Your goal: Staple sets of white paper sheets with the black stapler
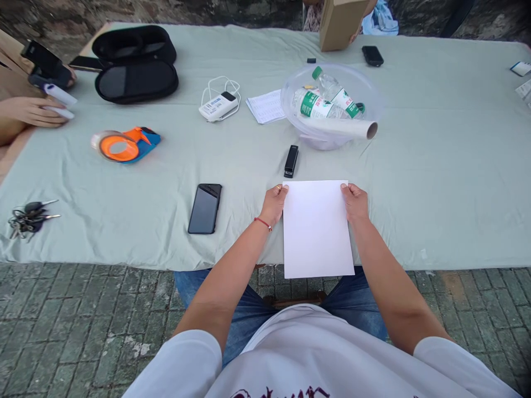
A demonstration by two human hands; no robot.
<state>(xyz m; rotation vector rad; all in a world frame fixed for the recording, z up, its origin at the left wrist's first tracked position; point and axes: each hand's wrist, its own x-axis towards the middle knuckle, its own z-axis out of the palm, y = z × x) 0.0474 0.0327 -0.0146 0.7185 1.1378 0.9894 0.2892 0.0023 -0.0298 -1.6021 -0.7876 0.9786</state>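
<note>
A blank white sheet of paper (318, 229) is stretched between my two hands, its lower end reaching past the table's front edge. My left hand (274, 203) pinches the upper left corner, thumb on top; a red string bracelet circles that wrist. At the upper right corner my right hand (355, 202) grips the sheet in the same way. The fingers under the paper are partly hidden. Just beyond the sheet's top edge lies a black stapler (291, 161). A dark smartphone (204, 208) rests to the left of my left hand.
The cloth-covered table (435, 166) also bears a plastic basin (332, 141) with bottles and a roll, a tape dispenser (128, 145), keys (31, 218), a black case (136, 80), a corded white device (218, 106) and printed papers (266, 106). Another person's hand (37, 111) is at left.
</note>
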